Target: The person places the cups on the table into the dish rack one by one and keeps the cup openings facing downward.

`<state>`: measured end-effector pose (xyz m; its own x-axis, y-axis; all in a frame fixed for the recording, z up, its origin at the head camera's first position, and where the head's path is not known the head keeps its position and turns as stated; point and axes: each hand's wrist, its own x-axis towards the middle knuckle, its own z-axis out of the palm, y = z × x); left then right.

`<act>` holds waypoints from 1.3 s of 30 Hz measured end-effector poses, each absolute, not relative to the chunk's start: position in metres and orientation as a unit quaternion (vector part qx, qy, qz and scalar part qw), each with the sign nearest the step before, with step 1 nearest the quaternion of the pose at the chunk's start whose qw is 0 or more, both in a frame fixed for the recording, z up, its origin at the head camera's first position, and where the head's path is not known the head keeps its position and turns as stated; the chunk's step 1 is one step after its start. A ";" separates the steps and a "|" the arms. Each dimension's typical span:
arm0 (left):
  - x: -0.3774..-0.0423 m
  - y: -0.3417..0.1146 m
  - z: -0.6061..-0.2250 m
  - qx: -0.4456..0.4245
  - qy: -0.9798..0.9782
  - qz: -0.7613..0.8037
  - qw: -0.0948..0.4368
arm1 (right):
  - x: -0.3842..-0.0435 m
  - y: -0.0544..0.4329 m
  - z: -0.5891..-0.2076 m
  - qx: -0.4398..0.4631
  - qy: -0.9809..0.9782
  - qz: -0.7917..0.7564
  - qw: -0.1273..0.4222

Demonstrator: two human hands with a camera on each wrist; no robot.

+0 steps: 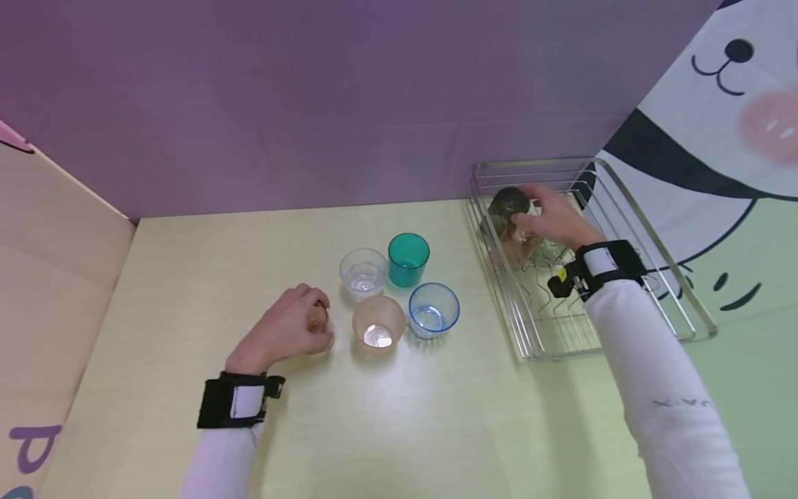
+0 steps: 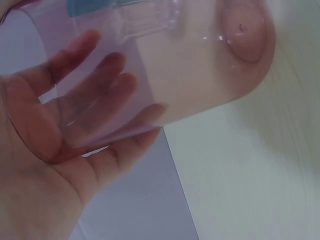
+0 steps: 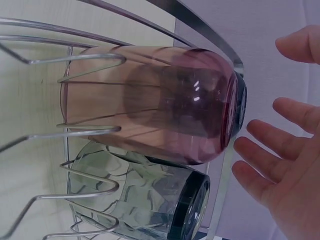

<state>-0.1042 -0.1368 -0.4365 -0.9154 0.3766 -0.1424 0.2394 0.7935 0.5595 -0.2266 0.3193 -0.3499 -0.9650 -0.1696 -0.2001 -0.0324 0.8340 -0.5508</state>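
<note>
My left hand [image 1: 280, 329] grips a clear pinkish glass [image 2: 200, 80] on the table, fingers and thumb round its rim end. In the left wrist view, the fingers show through its wall. My right hand [image 1: 551, 218] is over the wire dish rack [image 1: 520, 329]. Its thumb and fingers [image 3: 267, 142] are spread just off the base of an upside-down pink glass [image 3: 150, 105] standing in the rack. Beside that one, a pale green faceted glass [image 3: 130, 195] is also upside down among the wires. Behind the pink glass, a dark grey glass [image 1: 508, 202] stands in the rack's corner.
Between the hands, a clear glass [image 1: 364, 270], a teal glass [image 1: 408, 258], a peach glass [image 1: 378, 320] and a blue-rimmed glass [image 1: 433, 309] stand upright, close together. A purple panel [image 1: 299, 111] rises along the table's far edge. Printed panels border both sides.
</note>
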 end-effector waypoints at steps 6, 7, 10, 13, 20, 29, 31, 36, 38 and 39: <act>-0.104 -0.144 -0.438 0.146 0.929 0.312 0.133 | -0.225 0.320 -0.352 -0.053 0.947 -0.291 0.126; -0.104 -0.145 -0.438 0.145 0.929 0.314 0.134 | -0.225 0.320 -0.352 -0.052 0.947 -0.291 0.126; -0.104 -0.147 -0.439 0.143 0.927 0.318 0.136 | -0.224 0.320 -0.353 -0.051 0.947 -0.291 0.125; -0.104 -0.149 -0.439 0.139 0.927 0.320 0.138 | -0.223 0.320 -0.352 -0.051 0.947 -0.291 0.123; -0.104 -0.153 -0.439 0.133 0.928 0.319 0.139 | -0.222 0.320 -0.353 -0.044 0.947 -0.295 0.121; -0.103 -0.156 -0.440 0.126 0.930 0.314 0.143 | -0.221 0.325 -0.355 -0.041 0.946 -0.303 0.106; -0.104 -0.158 -0.439 0.125 0.931 0.310 0.147 | -0.221 0.325 -0.354 -0.041 0.947 -0.300 0.106; -0.104 -0.160 -0.436 0.125 0.928 0.315 0.154 | -0.220 0.326 -0.354 -0.039 0.948 -0.297 0.105; -0.104 -0.161 -0.436 0.121 0.925 0.326 0.156 | -0.220 0.326 -0.354 -0.036 0.948 -0.300 0.104; -0.104 -0.162 -0.436 0.118 0.923 0.330 0.155 | -0.220 0.327 -0.354 -0.035 0.947 -0.301 0.104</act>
